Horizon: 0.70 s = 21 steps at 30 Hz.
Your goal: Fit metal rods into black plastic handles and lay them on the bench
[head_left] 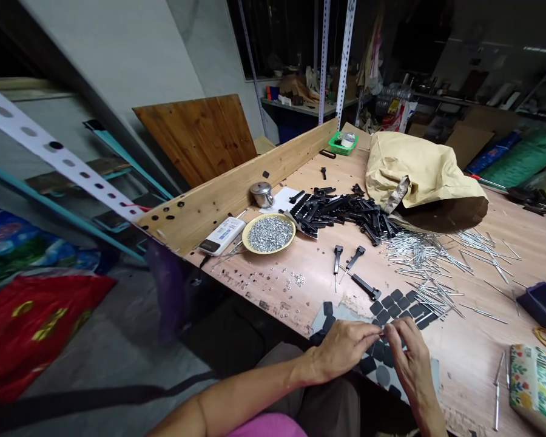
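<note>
Fingertips pinched, my left hand meets my right hand low over the table's front edge. Whatever small thing lies between the fingers is too small and hidden to name; both hands are closed. Beneath them spreads a grey sheet bearing several black rounded-square pads, partly covered by the hands. Just beyond lie three black plastic parts, at least two with a thin metal rod sticking out. Loose thin metal rods are scattered to the right of them.
A heap of black plastic parts sits farther back beside an open brown paper bag. To the left stand a yellow bowl of tiny metal pieces, a metal pot and a white device. A floral box stands right.
</note>
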Available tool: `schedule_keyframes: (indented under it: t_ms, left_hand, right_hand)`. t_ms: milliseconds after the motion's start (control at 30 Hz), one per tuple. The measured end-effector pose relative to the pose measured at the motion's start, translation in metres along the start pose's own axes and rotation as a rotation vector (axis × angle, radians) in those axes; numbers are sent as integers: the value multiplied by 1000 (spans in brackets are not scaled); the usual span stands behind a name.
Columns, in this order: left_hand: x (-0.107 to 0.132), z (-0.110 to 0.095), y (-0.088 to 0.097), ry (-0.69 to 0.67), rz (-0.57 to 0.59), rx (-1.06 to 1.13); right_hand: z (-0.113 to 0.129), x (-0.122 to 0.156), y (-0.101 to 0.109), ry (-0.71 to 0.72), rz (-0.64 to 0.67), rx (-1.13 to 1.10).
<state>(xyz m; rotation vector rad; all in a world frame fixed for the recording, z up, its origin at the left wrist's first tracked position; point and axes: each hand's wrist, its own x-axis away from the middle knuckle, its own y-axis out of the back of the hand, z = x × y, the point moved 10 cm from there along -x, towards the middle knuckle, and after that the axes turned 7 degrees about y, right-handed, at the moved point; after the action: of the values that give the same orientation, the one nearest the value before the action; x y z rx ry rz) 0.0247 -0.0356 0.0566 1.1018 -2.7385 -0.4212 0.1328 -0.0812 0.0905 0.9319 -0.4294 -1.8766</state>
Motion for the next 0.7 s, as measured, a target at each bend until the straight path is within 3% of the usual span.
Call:
schedule_keyframes:
  t_ms: [133, 233, 367, 467, 600, 700]
  left_hand:
    - [-7, 19, 2, 176, -42, 393]
    - [-12, 16, 3, 160, -51, 653]
    - [-15, 12, -2, 191, -28, 810]
    - [-16, 23, -11, 279, -31, 844]
    - [-24, 39, -16, 260, -72, 745]
    - [-36, 46, -4, 206, -170, 377]
  right_hand:
    - [-28, 15, 2, -255, -98, -108]
    - [-41, 34, -20, -417, -94, -318]
    - [-49, 55, -47, -560, -213, -528]
    - [-54, 62, -55, -628, -280, -597]
    - [-56, 53, -37, -521, -236, -366]
    - [-59, 37, -1, -283, -252, 86]
